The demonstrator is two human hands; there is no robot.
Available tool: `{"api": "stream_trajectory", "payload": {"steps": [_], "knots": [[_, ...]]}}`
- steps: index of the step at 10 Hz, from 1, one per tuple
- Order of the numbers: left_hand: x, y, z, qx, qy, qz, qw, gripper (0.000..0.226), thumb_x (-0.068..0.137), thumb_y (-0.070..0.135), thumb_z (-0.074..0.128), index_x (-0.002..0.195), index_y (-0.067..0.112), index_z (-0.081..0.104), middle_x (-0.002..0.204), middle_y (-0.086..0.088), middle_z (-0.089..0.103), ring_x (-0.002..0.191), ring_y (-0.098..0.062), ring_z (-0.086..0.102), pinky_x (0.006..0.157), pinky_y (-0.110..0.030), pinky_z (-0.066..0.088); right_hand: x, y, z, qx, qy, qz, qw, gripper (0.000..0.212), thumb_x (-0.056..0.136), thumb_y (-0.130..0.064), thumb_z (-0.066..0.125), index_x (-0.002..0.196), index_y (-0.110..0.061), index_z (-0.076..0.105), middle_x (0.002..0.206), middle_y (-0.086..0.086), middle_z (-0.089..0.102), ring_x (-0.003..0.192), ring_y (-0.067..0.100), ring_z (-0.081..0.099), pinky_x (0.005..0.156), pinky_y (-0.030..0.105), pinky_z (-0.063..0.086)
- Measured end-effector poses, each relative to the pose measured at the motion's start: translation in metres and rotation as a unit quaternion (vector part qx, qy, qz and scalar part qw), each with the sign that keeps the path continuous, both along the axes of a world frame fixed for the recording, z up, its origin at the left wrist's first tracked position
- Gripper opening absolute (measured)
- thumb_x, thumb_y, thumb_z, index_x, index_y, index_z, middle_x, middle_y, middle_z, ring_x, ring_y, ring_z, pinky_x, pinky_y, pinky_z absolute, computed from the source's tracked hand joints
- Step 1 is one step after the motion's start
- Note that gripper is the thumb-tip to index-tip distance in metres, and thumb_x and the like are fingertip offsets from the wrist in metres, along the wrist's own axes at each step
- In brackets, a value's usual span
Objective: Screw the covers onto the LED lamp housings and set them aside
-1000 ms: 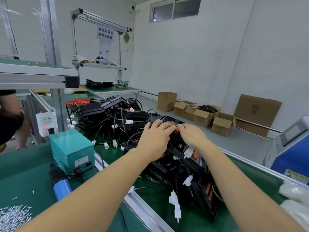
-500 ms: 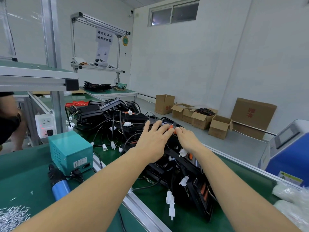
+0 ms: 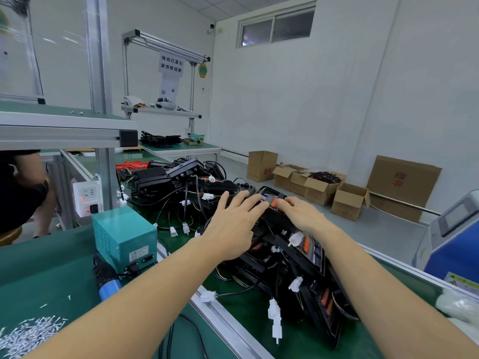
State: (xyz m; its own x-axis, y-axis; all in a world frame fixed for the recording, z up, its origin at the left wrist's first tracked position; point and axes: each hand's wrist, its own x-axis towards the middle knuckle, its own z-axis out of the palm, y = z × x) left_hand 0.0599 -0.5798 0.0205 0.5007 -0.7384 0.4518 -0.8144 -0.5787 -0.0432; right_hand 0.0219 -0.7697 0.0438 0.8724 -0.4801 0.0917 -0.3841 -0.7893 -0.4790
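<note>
Both arms reach out over the heap of black lamp housings (image 3: 305,257) piled on the green belt. The left hand (image 3: 230,229) lies spread, fingers straight, flat on the top unit (image 3: 270,200) at the far end of the pile; the right hand (image 3: 300,213) rests beside it, fingers hidden, so I cannot tell its grip. To my eye, seat it squarely, clear of the trailing wires and white connectors (image 3: 295,239), before letting go.

Both the left hand (image 3: 233,226) and right hand (image 3: 302,213) are resting flat-fingered on a black lamp housing (image 3: 272,200) atop the pile (image 3: 298,268) on the green worktop (image 3: 46,275).
</note>
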Motion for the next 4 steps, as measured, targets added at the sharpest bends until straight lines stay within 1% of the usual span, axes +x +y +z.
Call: {"api": "stream_trajectory", "payload": {"steps": [1,2,4], "knots": [[0.000,0.021,-0.008,-0.001,0.017,0.015,1.000,0.068,0.095,0.020,0.046,0.151,0.032,0.009,0.159,0.011,0.004,0.146,-0.014,-0.004,0.116,-0.045,-0.007,-0.002,-0.001,-0.002,-0.011,-0.004,-0.021,1.000,0.061,0.100,-0.060,0.023,0.149,-0.026,0.034,0.150,0.003,0.043,0.140,0.029,0.034,0.117,0.058,0.004],[0.001,0.048,-0.018,-0.020,0.050,0.045,0.998,0.065,0.097,0.023,0.043,0.151,0.034,0.008,0.159,0.015,0.003,0.146,-0.010,-0.004,0.116,-0.042,-0.008,-0.006,0.000,0.000,-0.020,-0.002,-0.019,1.000,0.062,0.099,-0.063,0.020,0.150,-0.028,0.033,0.150,0.001,0.044,0.140,0.028,0.034,0.116,0.060,0.000],[0.007,0.107,-0.034,-0.074,0.123,0.137,0.980,0.054,0.102,0.034,0.035,0.150,0.036,0.010,0.157,0.020,0.005,0.145,-0.005,-0.004,0.116,-0.041,-0.008,-0.004,0.011,0.008,-0.025,0.007,-0.018,1.000,0.063,0.099,-0.062,0.018,0.150,-0.028,0.033,0.154,-0.002,0.037,0.141,0.028,0.032,0.114,0.063,-0.003]]}}
